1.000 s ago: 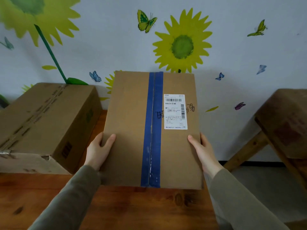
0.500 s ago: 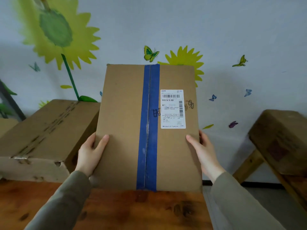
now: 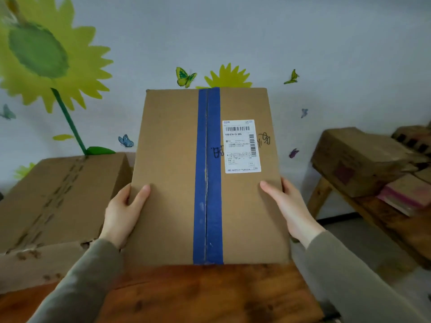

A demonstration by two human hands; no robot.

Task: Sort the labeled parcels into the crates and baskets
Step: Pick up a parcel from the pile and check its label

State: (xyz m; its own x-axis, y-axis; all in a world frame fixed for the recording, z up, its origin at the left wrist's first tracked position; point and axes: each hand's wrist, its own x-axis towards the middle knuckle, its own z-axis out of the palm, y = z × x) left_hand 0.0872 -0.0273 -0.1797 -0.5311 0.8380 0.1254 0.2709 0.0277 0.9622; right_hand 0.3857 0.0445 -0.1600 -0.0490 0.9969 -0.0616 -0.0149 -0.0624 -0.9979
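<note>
In the last second the parcel had risen and swung slightly right. The small painted sunflower sank behind its top edge, and the bench at right, stacked with boxes, came further into view. The left hand and right hand kept grasping its side edges, thumbs on the front, the other fingers hidden behind. It stood upright above the wooden surface, just right of the large box, with its label facing the person. It was probably raised for reading before sorting. No crate or basket showed.
</note>
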